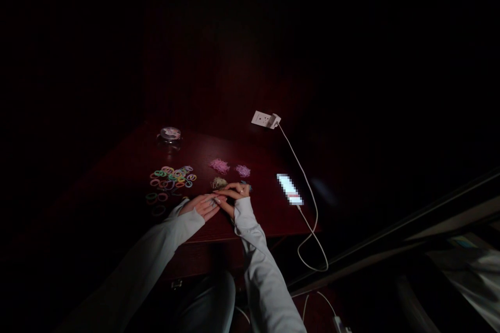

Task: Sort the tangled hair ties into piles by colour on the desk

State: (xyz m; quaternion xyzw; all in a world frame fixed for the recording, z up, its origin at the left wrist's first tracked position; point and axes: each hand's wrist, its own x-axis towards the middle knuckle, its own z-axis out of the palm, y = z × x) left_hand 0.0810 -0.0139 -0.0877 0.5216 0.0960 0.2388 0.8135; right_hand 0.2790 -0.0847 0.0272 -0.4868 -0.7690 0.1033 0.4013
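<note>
Near the table's front edge my two hands meet. My left hand [200, 205] lies with its fingers stretched out and together, the palm turned up. Over its fingertips, the thumb and fingers of my right hand [235, 197] come together; anything small between them is too dim to make out. Just beyond the hands sits a pale yellowish pile of small bands [219, 182], and a blue pile [247, 186] is partly hidden by my right hand. Farther back are a pink pile [219, 166] and a purple pile [242, 170]. Colourful hair ties [172, 177] are spread to the left.
A clear round container [171, 134] stands at the table's back left. On the right a phone [289, 189] lies lit, its white cable [308, 182] running to a charger in the wall socket [261, 119]. The dark red table [265, 218] ends just before my lap.
</note>
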